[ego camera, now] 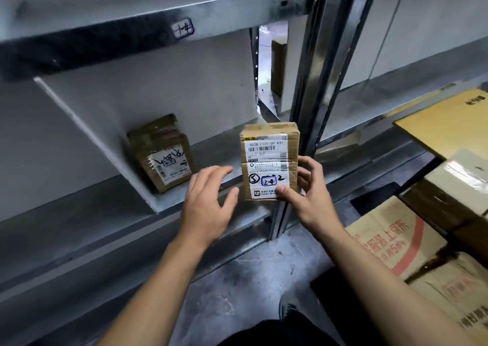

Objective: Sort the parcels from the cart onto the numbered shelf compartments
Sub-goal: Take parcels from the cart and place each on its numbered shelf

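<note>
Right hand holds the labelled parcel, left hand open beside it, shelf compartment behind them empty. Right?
Not empty: head view shows a taped parcel already in the compartment, by the divider. Right hand does hold the labelled parcel; left hand is open beside it.

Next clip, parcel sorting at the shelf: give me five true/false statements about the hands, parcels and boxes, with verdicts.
1. The right hand grips the small parcel. True.
2. The left hand grips that parcel too. False: its fingers are spread beside the parcel and hold nothing.
3. A second parcel already sits on the shelf. True.
4. The held parcel's label faces away from the camera. False: the label faces the camera, with handwritten marks showing.
5. The large cardboard boxes lie on the person's left. False: they are on the right.
</note>
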`<state>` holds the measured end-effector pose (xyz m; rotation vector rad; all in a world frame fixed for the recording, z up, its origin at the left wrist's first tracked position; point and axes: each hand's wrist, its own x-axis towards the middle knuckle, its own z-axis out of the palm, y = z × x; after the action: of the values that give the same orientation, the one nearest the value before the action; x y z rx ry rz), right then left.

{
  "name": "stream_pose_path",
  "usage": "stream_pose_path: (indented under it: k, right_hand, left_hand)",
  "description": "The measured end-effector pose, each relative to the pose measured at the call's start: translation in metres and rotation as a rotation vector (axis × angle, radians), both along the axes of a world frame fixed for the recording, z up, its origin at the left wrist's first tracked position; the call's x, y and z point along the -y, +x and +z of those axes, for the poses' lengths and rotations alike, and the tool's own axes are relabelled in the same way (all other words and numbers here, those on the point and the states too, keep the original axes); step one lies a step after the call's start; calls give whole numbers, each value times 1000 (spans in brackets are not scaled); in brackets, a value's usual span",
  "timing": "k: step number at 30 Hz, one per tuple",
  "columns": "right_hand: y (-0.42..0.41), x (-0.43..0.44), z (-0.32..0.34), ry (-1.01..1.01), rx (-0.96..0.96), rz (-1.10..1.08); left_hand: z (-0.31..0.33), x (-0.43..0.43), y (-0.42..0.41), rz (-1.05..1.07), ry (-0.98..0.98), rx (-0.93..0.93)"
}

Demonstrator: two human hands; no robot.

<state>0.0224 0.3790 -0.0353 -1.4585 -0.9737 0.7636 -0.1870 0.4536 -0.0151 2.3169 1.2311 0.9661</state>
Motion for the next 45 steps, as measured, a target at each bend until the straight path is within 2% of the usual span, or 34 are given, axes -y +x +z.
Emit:
stream_pose_path:
  k: [3, 9, 15, 25, 30, 39, 45]
  right_hand:
    - [4, -26, -3, -14, 61, 29]
    - [13, -83, -7, 9, 123, 73]
    - [24, -143, -20, -40, 142, 223]
    - [39, -215, -36, -137, 273, 365]
    - [48, -228, -49, -146, 266, 427]
    - [48, -229, -61, -200, 79, 384]
    - [47, -228, -58, -193, 88, 395]
  left_hand:
    - [6, -22, -13, 59, 41, -92]
    - [19, -51, -23, 128, 74, -138]
    - [24, -76, -20, 219, 115, -221]
    - [24, -120, -12, 436, 19, -460]
    - [18, -127, -6, 494, 14, -486]
    - [14, -125, -1, 528, 74, -501]
    - [15, -123, -2, 528, 39, -513]
